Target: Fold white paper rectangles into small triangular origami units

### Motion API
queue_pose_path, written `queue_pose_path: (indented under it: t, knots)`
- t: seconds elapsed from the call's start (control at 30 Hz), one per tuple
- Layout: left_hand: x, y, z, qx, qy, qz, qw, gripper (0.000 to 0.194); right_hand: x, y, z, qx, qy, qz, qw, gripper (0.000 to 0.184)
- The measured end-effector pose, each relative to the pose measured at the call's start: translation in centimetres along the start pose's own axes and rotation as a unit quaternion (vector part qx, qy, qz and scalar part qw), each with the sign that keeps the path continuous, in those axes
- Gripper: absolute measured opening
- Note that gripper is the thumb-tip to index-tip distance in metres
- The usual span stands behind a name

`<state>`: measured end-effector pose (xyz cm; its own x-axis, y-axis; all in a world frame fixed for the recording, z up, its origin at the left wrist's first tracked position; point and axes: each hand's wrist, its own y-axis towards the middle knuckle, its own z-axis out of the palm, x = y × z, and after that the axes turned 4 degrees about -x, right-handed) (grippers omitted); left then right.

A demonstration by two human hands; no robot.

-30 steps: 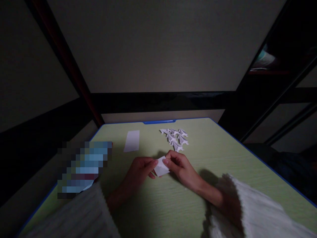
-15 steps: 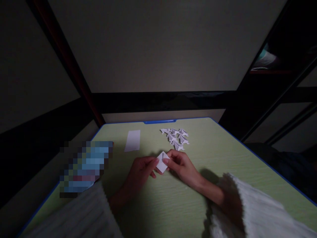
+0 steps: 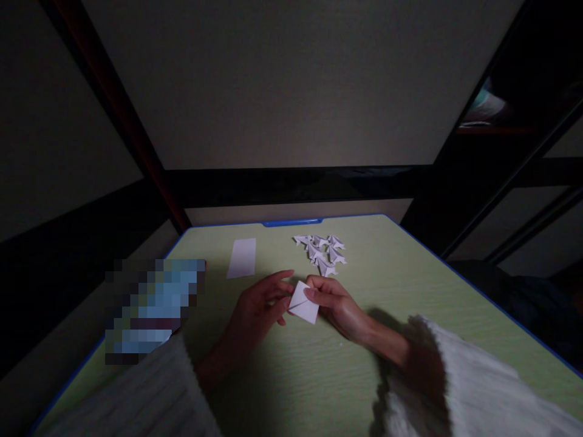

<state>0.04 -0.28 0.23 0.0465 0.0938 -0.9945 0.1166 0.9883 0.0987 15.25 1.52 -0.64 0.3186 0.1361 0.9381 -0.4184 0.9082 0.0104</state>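
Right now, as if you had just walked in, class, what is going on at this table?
The right hand pinches a small folded white paper above the green table. The left hand, fingers spread, is at its left corner. Beyond them lie a cluster of folded paper pieces and a flat white sheet.

Looks like somebody's home to me: small green-topped table [image 3: 378, 376] with blue trim, pushed up near big dark-framed panels [image 3: 291, 85], plus a shelf [image 3: 494, 129] holding some soft-looking stuff.
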Motion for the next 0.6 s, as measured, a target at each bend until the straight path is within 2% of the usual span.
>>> queue_pose_path:
  t: [0.13, 0.33, 0.6]
  knots:
    - [-0.35, -0.02, 0.0, -0.004, 0.042, 0.03, 0.999, 0.014, 0.17, -0.11, 0.0, 0.002, -0.036, -0.011, 0.999, 0.027]
    - [-0.5, -0.06, 0.03, -0.025, 0.076, 0.026, 0.996, 0.0, 0.79, -0.53, 0.44, -0.014, -0.135, -0.025, 0.99, 0.026]
    - [-0.53, -0.12, 0.6, -0.045, 0.069, -0.017, 0.996, 0.008, 0.45, -0.55, 0.67, -0.014, -0.174, -0.032, 0.984, 0.031]
